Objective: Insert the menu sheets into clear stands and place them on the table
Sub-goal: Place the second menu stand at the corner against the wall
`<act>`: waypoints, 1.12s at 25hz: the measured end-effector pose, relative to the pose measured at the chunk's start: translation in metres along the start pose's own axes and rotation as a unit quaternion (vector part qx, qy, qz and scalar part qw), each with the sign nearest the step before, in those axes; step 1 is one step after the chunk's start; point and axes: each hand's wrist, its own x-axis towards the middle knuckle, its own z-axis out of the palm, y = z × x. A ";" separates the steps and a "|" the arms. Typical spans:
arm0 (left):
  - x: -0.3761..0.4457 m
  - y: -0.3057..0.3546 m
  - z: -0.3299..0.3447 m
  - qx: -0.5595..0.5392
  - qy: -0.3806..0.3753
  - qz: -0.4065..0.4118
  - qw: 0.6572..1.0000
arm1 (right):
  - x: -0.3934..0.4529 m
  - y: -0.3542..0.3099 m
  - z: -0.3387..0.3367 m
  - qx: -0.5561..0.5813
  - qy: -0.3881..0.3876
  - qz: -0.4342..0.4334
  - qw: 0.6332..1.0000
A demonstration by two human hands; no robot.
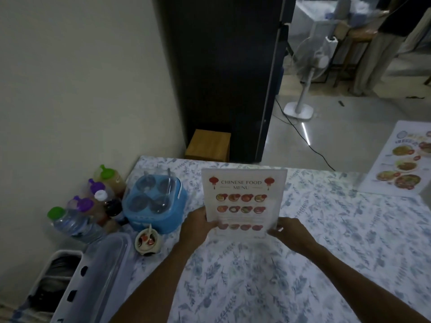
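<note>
A clear stand (244, 201) with a "Chinese Food Menu" sheet inside it stands upright near the middle of the table (326, 241), which has a blue floral cloth. My left hand (198, 226) grips the stand's lower left edge. My right hand (288, 230) holds its lower right corner, fingers at the base. A second menu sheet (401, 162) with food pictures stands at the table's far right; whether it sits in a stand I cannot tell.
At the table's left edge are several sauce bottles (93, 206), a blue condiment caddy (155, 203), a small sauce bowl (148, 241) and a white cutlery tray (77, 283). Beyond the table are a dark cabinet (221, 73), a wooden box (208, 144) and a white floor fan (305, 66).
</note>
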 end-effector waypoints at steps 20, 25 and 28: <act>0.246 -0.029 -0.305 0.110 0.082 -0.003 0.990 | 0.288 -0.266 0.026 0.084 0.039 -0.115 0.989; 0.284 -0.084 -0.328 0.142 0.112 -0.074 0.981 | 0.339 -0.290 0.086 0.132 -0.012 -0.095 0.987; 0.299 -0.089 -0.327 0.194 0.096 -0.105 0.971 | 0.355 -0.296 0.103 0.132 -0.013 -0.069 0.989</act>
